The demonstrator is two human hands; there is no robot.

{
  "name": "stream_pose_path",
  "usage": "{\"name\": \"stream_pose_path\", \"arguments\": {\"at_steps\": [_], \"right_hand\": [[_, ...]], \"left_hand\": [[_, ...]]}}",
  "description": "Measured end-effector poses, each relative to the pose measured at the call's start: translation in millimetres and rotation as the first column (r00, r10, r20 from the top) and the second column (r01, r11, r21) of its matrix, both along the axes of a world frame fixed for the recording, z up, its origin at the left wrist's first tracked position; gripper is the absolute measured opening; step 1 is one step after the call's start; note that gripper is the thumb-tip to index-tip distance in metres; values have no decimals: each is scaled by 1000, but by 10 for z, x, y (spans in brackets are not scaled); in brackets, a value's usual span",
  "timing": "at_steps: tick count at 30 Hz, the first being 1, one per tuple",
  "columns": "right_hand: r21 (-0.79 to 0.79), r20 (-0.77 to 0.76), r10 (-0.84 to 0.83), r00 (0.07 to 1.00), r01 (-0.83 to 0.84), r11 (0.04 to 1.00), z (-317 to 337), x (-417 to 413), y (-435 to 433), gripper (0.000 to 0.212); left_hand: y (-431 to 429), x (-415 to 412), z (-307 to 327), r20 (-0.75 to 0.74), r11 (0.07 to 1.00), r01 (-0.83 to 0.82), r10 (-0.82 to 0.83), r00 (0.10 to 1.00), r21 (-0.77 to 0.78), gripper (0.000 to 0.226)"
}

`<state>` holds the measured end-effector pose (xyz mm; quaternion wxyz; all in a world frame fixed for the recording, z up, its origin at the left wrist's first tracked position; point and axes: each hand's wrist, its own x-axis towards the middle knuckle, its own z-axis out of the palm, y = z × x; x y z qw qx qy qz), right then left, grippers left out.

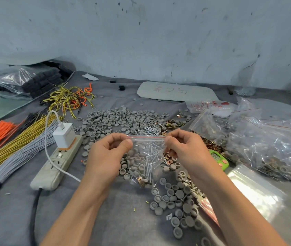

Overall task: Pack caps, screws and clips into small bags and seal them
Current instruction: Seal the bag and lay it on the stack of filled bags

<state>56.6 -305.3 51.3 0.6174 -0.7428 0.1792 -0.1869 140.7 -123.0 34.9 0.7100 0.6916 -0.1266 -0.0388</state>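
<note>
**left hand (105, 157) + right hand (185, 148): both pinching**

Coming in from 6 o'clock, each hand is gripping one end of the small bag (146, 151) at its red-lined zip top, thumb against curled fingers. The bag is hanging at centre, carrying screws (147, 164), caps (137, 159) and clips (141, 180). More loose caps are lying at its 12 and 5 o'clock. A power strip (57, 162) is sitting at 9.

The person's bare left hand (105, 153) and bare right hand (185, 148) are showing nothing but skin; the slim left forearm (80, 206) and right forearm (230, 201) are running uncovered to the frame's edge; knuckles are standing out as rounded ridges; tendon lines are showing faintly along both wrists.
</note>
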Motion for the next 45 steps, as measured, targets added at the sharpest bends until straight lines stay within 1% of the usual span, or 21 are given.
{"name": "stream_pose_path", "arguments": {"at_steps": [4,8,14,16,18,21,27,32,35,39,45], "right_hand": [[10,-45,51,998,-51,999,-36,18,38,16],[51,-3,39,999,-39,998,-19,17,34,16],[108,16,20,1000,-21,994,-15,28,52,26],[115,20,13,1000,-15,993,-12,35,77,26],[106,25,12,1000,-15,994,-13,37,107,24],[100,15,37,999,-39,994,-17,34,158,21],[84,17,50,999,-52,995,-14,42,281,19],[122,18,30,999,-32,992,-17,49,294,17],[121,26,9,1000,-12,993,-22,55,292,17],[98,31,27,999,-30,995,-23,54,317,20],[88,62,45,997,-51,995,-12,59,352,18]], "left_hand": [[6,-32,23,-22,999,22,-23,999,-25,18],[6,-40,40,-17,1000,13,-13,1000,-20,17],[-39,-16,16,-3,999,-2,2,1000,37,32],[-39,-13,8,-12,999,-2,3,1000,46,34],[-29,-17,3,-35,999,23,-22,999,33,26],[-32,-64,21,-103,993,116,-117,988,-17,9],[-64,-99,39,-68,995,98,-97,993,6,19],[-88,-139,64,-91,992,129,-129,987,4,16],[-110,-147,77,-107,995,102,-102,989,-4,18],[-128,-149,73,-106,997,81,-82,991,-9,16],[-146,-170,71,-81,987,155,-157,984,-31,9]]}}
